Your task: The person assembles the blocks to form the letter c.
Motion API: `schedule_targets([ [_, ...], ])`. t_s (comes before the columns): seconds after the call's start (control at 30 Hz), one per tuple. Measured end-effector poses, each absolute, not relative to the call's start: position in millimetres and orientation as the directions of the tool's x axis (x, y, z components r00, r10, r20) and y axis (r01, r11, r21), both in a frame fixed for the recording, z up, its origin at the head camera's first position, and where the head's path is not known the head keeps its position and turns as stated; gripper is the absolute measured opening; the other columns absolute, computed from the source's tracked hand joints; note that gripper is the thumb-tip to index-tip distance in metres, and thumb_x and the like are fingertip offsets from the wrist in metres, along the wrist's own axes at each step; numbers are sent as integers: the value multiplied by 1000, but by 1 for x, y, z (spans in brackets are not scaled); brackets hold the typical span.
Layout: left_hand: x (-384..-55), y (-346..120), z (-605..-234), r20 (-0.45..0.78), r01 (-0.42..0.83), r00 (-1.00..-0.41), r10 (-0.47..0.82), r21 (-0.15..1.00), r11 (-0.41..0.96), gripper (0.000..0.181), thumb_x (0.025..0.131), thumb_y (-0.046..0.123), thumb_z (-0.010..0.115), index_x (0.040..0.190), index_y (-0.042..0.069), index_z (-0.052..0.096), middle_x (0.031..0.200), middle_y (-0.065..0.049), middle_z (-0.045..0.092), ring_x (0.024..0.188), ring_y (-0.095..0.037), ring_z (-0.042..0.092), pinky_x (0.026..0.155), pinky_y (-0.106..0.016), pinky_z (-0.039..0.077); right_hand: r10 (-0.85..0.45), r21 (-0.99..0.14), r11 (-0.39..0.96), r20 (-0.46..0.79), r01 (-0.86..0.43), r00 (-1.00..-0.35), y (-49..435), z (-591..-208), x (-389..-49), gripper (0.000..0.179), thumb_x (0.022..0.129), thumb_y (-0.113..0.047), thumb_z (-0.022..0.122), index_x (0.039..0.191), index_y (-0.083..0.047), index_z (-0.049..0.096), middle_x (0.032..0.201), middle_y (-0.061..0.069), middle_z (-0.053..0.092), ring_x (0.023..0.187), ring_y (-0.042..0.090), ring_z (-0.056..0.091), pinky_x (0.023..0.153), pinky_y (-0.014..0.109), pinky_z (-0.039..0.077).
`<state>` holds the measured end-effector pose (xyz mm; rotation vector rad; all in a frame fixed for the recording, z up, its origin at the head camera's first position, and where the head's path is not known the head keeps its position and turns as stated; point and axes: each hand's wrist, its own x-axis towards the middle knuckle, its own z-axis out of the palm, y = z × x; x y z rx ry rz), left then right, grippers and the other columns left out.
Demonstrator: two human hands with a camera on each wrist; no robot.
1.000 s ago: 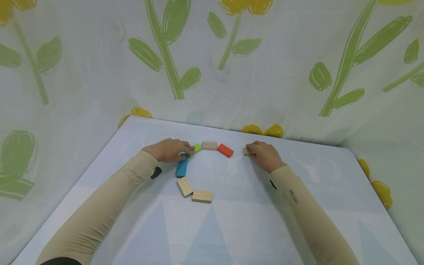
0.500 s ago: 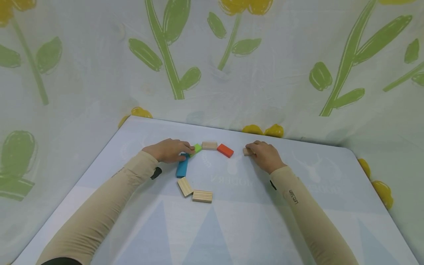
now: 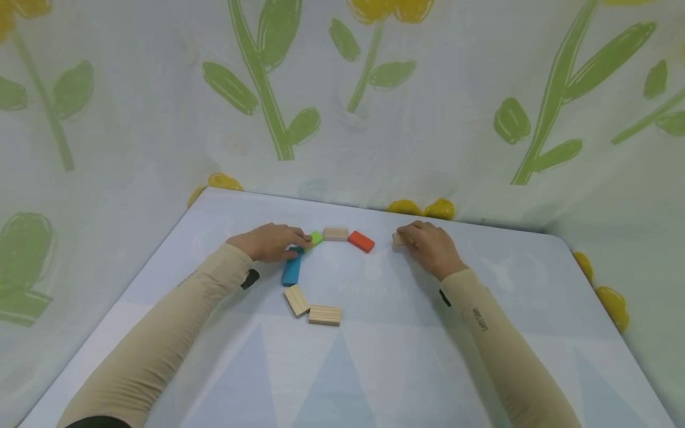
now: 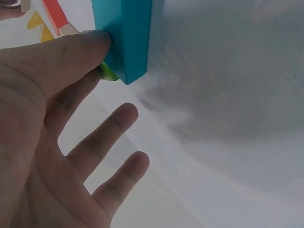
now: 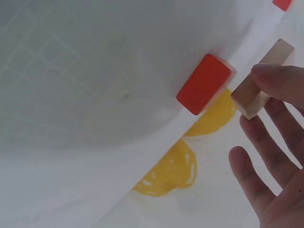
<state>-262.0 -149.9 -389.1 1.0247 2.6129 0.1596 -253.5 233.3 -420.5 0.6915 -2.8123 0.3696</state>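
My left hand (image 3: 269,242) rests at the left of a row of blocks. In the left wrist view its thumb lies against the blue block (image 4: 126,42), while the index finger reaches behind towards the green block (image 4: 108,72); the contact there is hidden. Middle and ring fingers are spread free. At the right, my right hand (image 3: 428,245) pinches a plain wooden block (image 5: 251,90) between thumb and fingers. Close beside that block, in the right wrist view, a red block (image 5: 204,85) lies on the table, hidden by the hand in the head view.
A plain block (image 3: 335,234) and a red block (image 3: 361,241) continue the row from the green one. Nearer stand two more plain blocks, one slanted (image 3: 297,300) and one crosswise (image 3: 324,315). The white table (image 3: 385,368) ends at a flower-patterned curtain (image 3: 417,137).
The plain block in my right hand has risen or tilted up slightly, and the right forearm has shifted a little rightward. The head view has swung slightly; my left hand stays put.
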Motion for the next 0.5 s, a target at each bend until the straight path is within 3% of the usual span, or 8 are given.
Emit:
schedule_targets([
  [0.2, -263, -150, -391, -262, 646, -684, 681, 215, 732, 44, 102, 15, 63, 145, 13, 58, 154, -6, 48, 142, -36, 43, 114, -56, 36, -448, -198, 815, 381, -545, -809, 234, -416, -247, 40, 85, 0, 80, 123, -10, 72, 120, 8, 72, 111, 29, 65, 93, 48, 55],
  [0.5, -263, -149, -391, -257, 647, -687, 680, 210, 733, 44, 101, 16, 64, 145, 13, 58, 154, -6, 48, 142, -35, 43, 113, -57, 37, -453, -205, 776, 475, -596, -754, 227, -397, -235, 39, 87, -2, 80, 123, -11, 71, 121, 6, 71, 112, 29, 64, 94, 48, 53],
])
